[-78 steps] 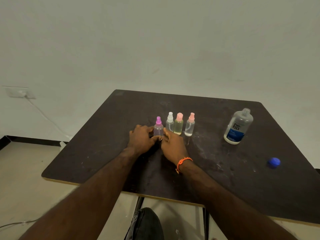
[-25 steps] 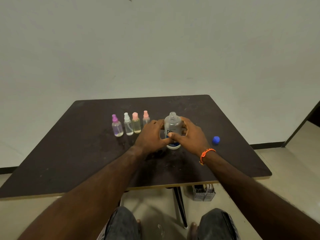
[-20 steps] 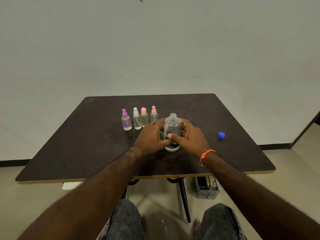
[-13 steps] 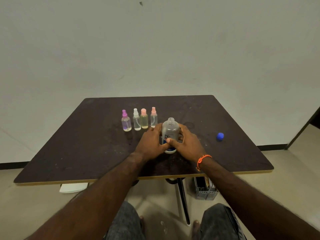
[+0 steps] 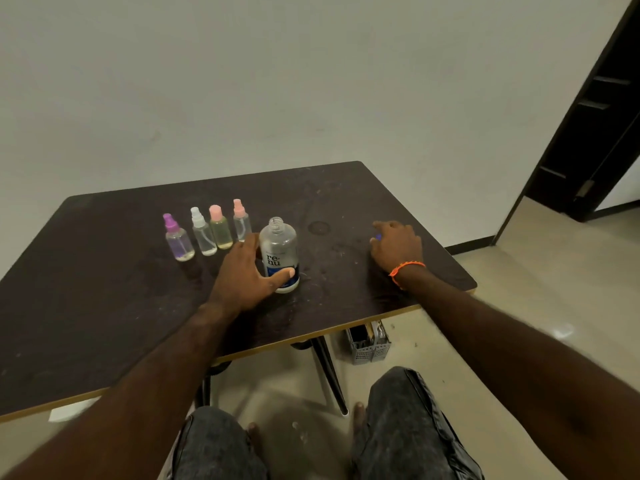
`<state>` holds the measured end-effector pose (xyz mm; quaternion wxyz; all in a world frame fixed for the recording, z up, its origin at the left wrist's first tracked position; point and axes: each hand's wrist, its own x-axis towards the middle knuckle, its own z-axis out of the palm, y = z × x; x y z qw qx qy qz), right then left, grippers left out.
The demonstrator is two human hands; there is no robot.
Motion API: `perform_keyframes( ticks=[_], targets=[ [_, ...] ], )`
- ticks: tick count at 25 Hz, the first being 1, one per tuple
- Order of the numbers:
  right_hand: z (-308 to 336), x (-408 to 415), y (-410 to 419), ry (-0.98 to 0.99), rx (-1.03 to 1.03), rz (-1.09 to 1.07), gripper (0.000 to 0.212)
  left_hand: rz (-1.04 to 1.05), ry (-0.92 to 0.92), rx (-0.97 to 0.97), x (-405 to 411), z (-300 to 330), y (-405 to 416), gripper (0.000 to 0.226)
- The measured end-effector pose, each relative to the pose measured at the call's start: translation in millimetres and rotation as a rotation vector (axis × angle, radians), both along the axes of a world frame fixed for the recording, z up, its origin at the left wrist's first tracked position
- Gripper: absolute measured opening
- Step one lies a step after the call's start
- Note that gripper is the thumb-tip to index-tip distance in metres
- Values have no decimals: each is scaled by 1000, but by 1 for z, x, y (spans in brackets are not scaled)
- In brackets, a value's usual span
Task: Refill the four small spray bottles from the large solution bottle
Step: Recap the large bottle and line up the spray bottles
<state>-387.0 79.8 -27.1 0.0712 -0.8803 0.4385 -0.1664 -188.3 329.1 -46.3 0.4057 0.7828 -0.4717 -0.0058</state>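
Observation:
Four small spray bottles stand in a row on the dark table (image 5: 104, 306): a purple-capped one (image 5: 178, 242), a white-capped one (image 5: 202, 233), a pink-capped one with yellowish liquid (image 5: 220, 228) and a pink-sprayer one (image 5: 241, 221). Just right of them stands the large clear solution bottle (image 5: 278, 247), upright, its neck uncapped. My left hand (image 5: 242, 275) grips its lower body, thumb across the blue label. My right hand (image 5: 398, 245) is near the table's right edge, its fingers curled over the blue cap (image 5: 378, 236), of which only a sliver shows.
The table's front edge runs close to my knees. A grey slotted basket (image 5: 369, 344) sits on the floor under the table's right side. A dark doorway (image 5: 588, 133) opens at the far right.
My right hand has let go of the large bottle and moved right onto the blue cap. My left hand keeps hold of the bottle.

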Motion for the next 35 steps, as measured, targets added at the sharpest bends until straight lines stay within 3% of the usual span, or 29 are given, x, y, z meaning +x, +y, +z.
perform_keyframes(
  ticks=[5, 13, 17, 27, 31, 35],
  targets=[
    [-11, 6, -9, 18, 21, 14, 35, -7, 19, -9, -2, 1, 3, 78],
    [65, 55, 73, -370, 132, 320, 29, 34, 22, -4, -16, 17, 12, 70],
    [95, 63, 114, -453, 181, 479, 25, 82, 1, 52, -19, 21, 15, 72],
    [107, 72, 126, -108, 25, 628, 33, 88, 8, 92, -20, 20, 13, 70],
    [113, 82, 130, -48, -1, 522, 31, 79, 23, 59, -23, 20, 14, 70],
    [117, 83, 132, 3, -62, 437, 51, 88, 28, 76, -22, 21, 12, 74]
  ],
)
